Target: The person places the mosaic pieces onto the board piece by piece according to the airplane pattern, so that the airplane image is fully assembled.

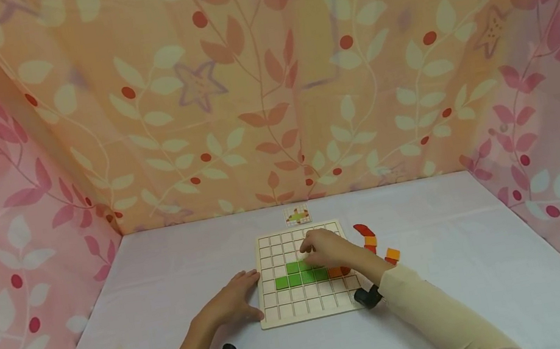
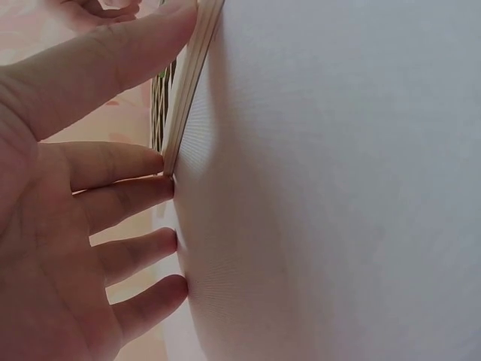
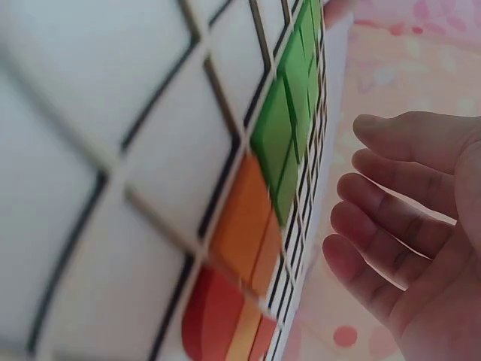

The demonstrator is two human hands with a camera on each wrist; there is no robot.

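A pale wooden grid board (image 1: 275, 314) lies on the white table, with two rows of green square tiles (image 1: 294, 280) in its cells. At the right end of the nearer row sit an orange tile (image 1: 335, 273) and a red rounded piece (image 3: 203, 316). My left hand (image 1: 231, 300) is spread at the board's left side, thumb and fingertips at its edge. Above the far green tiles hovers my right hand (image 1: 328, 248), its fingers (image 3: 376, 199) loosely bent. Nothing shows between them in the right wrist view. That hand covers part of the grid in the head view.
Right of the board lie loose red pieces (image 1: 361, 229) and orange pieces (image 1: 393, 254). A small patterned card (image 1: 297, 215) is behind the board. Floral curtains (image 1: 269, 108) enclose the table's back and sides. A black wrist device (image 1: 368, 297) overlaps the board's near right corner.
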